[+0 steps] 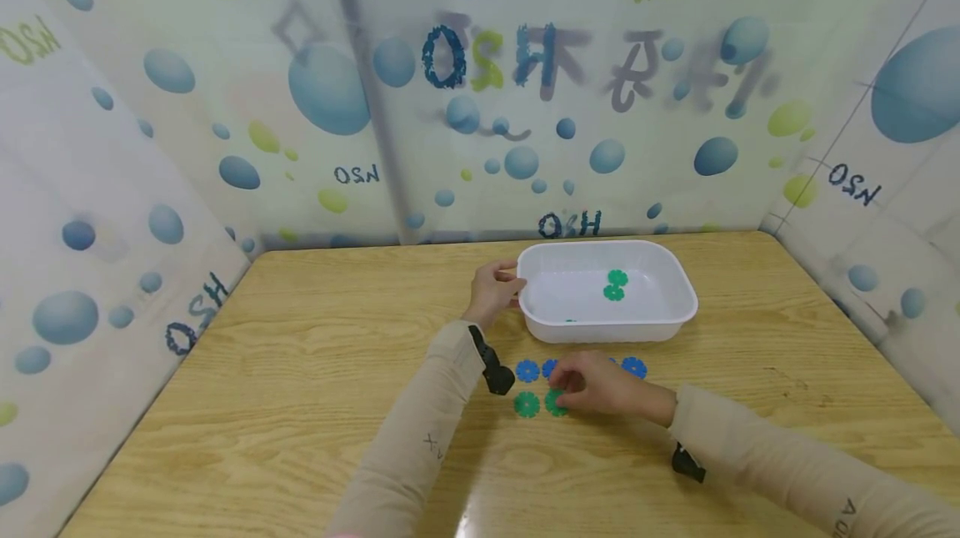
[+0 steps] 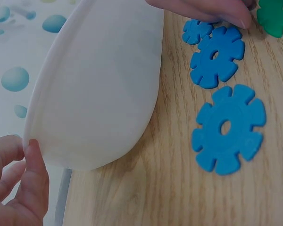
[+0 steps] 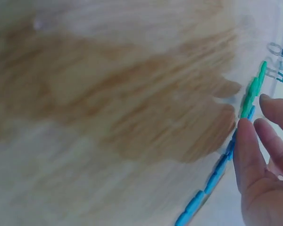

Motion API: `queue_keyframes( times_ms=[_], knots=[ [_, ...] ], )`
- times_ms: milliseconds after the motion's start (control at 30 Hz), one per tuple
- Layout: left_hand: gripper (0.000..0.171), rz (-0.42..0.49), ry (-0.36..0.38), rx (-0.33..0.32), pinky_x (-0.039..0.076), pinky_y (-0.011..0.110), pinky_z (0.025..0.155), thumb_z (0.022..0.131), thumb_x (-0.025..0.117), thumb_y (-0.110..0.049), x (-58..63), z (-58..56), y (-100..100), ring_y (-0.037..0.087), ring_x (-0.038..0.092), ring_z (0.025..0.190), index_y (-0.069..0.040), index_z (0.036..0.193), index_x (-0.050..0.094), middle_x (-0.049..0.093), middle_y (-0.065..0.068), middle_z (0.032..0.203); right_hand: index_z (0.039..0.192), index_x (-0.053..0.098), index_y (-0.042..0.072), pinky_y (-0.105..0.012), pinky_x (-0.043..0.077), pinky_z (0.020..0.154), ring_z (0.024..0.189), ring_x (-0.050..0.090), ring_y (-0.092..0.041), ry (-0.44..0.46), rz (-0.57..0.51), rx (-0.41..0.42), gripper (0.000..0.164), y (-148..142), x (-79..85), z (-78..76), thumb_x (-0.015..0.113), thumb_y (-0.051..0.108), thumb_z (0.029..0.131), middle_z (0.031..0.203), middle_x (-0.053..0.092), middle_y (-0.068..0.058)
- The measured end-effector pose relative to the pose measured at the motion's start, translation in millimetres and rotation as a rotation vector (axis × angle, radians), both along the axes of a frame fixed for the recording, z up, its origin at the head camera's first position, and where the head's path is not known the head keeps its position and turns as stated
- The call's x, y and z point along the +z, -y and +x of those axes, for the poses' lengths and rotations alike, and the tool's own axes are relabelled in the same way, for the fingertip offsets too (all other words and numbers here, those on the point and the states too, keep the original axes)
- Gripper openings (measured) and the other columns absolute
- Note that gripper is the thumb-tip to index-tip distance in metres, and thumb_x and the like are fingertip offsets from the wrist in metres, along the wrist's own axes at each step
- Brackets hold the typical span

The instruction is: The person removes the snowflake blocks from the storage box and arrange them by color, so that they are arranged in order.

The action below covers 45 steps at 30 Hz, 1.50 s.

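Note:
My left hand [image 1: 495,292] pinches the left rim of a white plastic tub [image 1: 600,333]; the left wrist view shows the thumb on its outer wall. In front of the tub, my right hand [image 1: 603,385] has its thumb and fingertips at the edge of a green interlocking disc [image 1: 555,403], partly covered by the hand. Left of it lies another green disc [image 1: 527,404]. Behind runs a row of blue interlocking discs [image 1: 527,370], some hidden by the right hand. In the left wrist view, the nearest blue disc [image 2: 245,141] lies flat, notched round its edge.
Inside the tub lie green discs [image 1: 614,293], with a sliver of another near its front wall. The wooden table [image 1: 300,371] meets a patterned curtain [image 1: 450,163] behind the tub and at both sides.

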<state>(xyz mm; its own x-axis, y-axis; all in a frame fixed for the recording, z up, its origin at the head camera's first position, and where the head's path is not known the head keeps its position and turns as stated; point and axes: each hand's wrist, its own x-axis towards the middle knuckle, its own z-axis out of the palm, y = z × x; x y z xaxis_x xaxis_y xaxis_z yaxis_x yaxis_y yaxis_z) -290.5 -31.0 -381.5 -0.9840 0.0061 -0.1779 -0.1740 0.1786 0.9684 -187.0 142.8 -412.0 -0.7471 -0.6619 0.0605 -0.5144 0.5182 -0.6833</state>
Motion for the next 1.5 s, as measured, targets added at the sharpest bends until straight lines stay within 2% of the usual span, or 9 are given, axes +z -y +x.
queue_keyframes(
  times_ms=[267, 400, 567, 767, 967, 1067, 1200, 1500],
  knots=[
    [0.037, 0.002, -0.007, -0.004, 0.054, 0.036, 0.068, 0.081, 0.061, -0.002, -1.1, 0.0, 0.7, 0.034, 0.06, 0.086, -0.004, 0.118, 0.055, 0.052, 0.011, 0.091, 0.087, 0.065, 0.002, -0.022, 0.05, 0.063, 0.071, 0.054, -0.006, -0.018, -0.041, -0.01, 0.012, -6.2, 10.3, -1.5, 0.068, 0.006, 0.076, 0.079, 0.061, 0.001],
    [0.037, 0.004, -0.012, -0.006, 0.053, 0.038, 0.071, 0.082, 0.061, -0.003, -2.4, -0.5, 1.0, 0.034, 0.06, 0.086, -0.005, 0.118, 0.055, 0.052, 0.011, 0.092, 0.088, 0.063, 0.001, -0.024, 0.051, 0.063, 0.07, 0.056, -0.007, -0.06, -0.067, -0.015, 0.012, -12.8, 25.7, -4.6, 0.066, 0.005, 0.077, 0.078, 0.061, 0.0],
    [0.037, -0.003, -0.009, -0.005, 0.054, 0.035, 0.068, 0.082, 0.061, -0.004, -3.1, -1.1, 1.2, 0.033, 0.061, 0.085, -0.006, 0.118, 0.055, 0.052, 0.01, 0.091, 0.089, 0.063, 0.001, -0.025, 0.052, 0.06, 0.069, 0.057, -0.009, -0.108, -0.074, -0.099, 0.013, -26.0, 48.9, -11.8, 0.066, 0.008, 0.078, 0.076, 0.061, 0.002],
    [0.037, -0.006, -0.015, -0.005, 0.054, 0.032, 0.064, 0.082, 0.061, -0.003, -2.6, -0.8, 1.1, 0.029, 0.062, 0.078, -0.005, 0.118, 0.055, 0.052, 0.01, 0.09, 0.091, 0.064, 0.002, -0.027, 0.052, 0.063, 0.07, 0.057, -0.012, -0.155, -0.052, -0.205, 0.015, -44.0, 67.9, -28.1, 0.067, 0.01, 0.079, 0.077, 0.06, 0.001],
    [0.037, -0.002, -0.013, -0.003, 0.054, 0.031, 0.063, 0.081, 0.061, -0.003, -3.5, -1.4, 1.2, 0.022, 0.061, 0.071, -0.006, 0.118, 0.055, 0.052, 0.01, 0.089, 0.089, 0.064, -0.001, -0.032, 0.051, 0.065, 0.07, 0.057, -0.017, -0.247, -0.049, -0.269, 0.014, -59.7, 71.8, -51.4, 0.067, 0.007, 0.078, 0.077, 0.062, -0.002],
    [0.037, -0.001, -0.008, -0.005, 0.054, 0.028, 0.059, 0.081, 0.061, -0.003, -4.4, -1.7, 1.8, 0.027, 0.062, 0.077, -0.006, 0.118, 0.055, 0.052, 0.01, 0.089, 0.089, 0.064, -0.001, -0.03, 0.05, 0.064, 0.07, 0.057, -0.018, -0.223, -0.034, -0.312, 0.014, -66.8, 68.1, -64.2, 0.066, 0.008, 0.079, 0.077, 0.061, -0.005],
    [0.037, 0.001, -0.006, -0.004, 0.054, 0.027, 0.059, 0.081, 0.061, -0.003, -4.2, -1.2, 2.5, 0.032, 0.06, 0.084, -0.005, 0.118, 0.055, 0.052, 0.01, 0.09, 0.093, 0.063, -0.003, -0.026, 0.049, 0.06, 0.072, 0.057, -0.019, -0.126, -0.012, -0.373, 0.018, -73.0, 61.6, -79.3, 0.065, 0.011, 0.081, 0.081, 0.061, -0.008],
    [0.037, -0.013, -0.009, -0.004, 0.054, 0.027, 0.058, 0.081, 0.061, -0.004, -4.6, -1.8, 1.6, 0.029, 0.061, 0.081, -0.006, 0.117, 0.056, 0.052, 0.01, 0.09, 0.099, 0.06, -0.005, -0.028, 0.049, 0.06, 0.075, 0.054, -0.022, 0.024, 0.084, -0.488, 0.025, -78.4, 43.6, -102.8, 0.063, 0.012, 0.082, 0.086, 0.058, -0.012]
  ],
)
